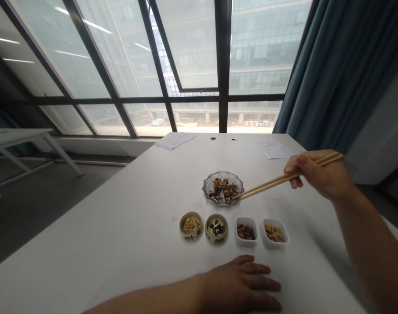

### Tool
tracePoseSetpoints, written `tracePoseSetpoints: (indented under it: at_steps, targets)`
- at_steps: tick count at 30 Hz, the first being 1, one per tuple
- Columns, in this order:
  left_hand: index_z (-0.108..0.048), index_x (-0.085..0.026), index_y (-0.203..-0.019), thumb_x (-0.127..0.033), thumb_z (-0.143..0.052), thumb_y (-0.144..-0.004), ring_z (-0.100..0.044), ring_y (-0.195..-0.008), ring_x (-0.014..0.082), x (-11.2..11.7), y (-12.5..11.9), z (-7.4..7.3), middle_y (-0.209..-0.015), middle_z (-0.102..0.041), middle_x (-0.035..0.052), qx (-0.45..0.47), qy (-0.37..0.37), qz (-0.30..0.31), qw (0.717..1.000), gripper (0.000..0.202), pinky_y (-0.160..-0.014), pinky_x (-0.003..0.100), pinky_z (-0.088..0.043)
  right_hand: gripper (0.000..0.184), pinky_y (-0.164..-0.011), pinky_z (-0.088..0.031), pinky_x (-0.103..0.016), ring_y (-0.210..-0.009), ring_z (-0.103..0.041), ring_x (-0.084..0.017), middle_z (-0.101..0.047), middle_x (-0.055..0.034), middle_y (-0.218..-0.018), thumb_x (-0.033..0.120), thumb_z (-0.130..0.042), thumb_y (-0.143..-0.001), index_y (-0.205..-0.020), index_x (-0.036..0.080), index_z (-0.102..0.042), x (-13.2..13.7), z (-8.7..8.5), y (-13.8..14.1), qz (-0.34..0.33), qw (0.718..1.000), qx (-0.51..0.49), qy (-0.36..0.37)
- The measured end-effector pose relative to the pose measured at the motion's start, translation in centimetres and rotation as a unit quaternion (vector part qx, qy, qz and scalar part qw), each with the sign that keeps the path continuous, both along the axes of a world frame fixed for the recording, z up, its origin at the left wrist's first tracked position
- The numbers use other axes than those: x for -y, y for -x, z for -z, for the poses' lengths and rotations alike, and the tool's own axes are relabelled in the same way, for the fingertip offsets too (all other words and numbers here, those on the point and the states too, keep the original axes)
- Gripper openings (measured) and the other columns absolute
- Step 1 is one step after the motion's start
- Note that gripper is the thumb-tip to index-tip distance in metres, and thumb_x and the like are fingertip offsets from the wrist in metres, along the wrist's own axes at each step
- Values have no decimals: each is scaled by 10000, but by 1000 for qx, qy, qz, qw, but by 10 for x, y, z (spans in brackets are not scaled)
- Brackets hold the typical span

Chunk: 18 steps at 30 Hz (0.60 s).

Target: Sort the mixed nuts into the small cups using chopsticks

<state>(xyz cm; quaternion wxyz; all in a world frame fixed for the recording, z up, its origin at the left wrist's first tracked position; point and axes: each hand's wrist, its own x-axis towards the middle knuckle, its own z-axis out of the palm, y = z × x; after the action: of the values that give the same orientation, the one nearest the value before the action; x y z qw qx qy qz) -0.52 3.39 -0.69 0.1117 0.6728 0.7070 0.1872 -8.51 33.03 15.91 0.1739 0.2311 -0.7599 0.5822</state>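
My right hand (320,172) holds a pair of wooden chopsticks (271,181), their tips at the right rim of a clear scalloped glass bowl (207,185). Mixed dark and brown bits (223,189) lie in that bowl; I cannot make out whether the tips pinch any. Flat on the table, fingers spread, my left hand (241,285) rests in front of the small containers. These are a round dish (180,229) of peanuts, a round dish (207,235) of dark seeds, a white square cup (237,237) of brown strips and another white cup (286,240) of tan pieces.
The white table (136,226) reaches to the windows. Paper sheets (176,140) lie at its far left, more paper (274,148) at the far right. A blue curtain (323,78) hangs at the right. Another table (18,137) stands off to the left.
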Motion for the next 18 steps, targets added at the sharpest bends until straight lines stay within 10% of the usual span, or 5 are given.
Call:
tracePoseSetpoints:
  at_steps: [18]
  targets:
    - [-531, -220, -1507, -371, -423, -1103, -269, -1589, 252, 1, 1, 0, -1655, -426, 35, 19, 7, 7, 1000, 445, -1323, 479, -151, 447, -376, -434, -251, -388, -586, -161, -649, -51, -491, 540, -687, -951, -726, 162, -769, -4, -5, -1, -84, 986, 109, -100]
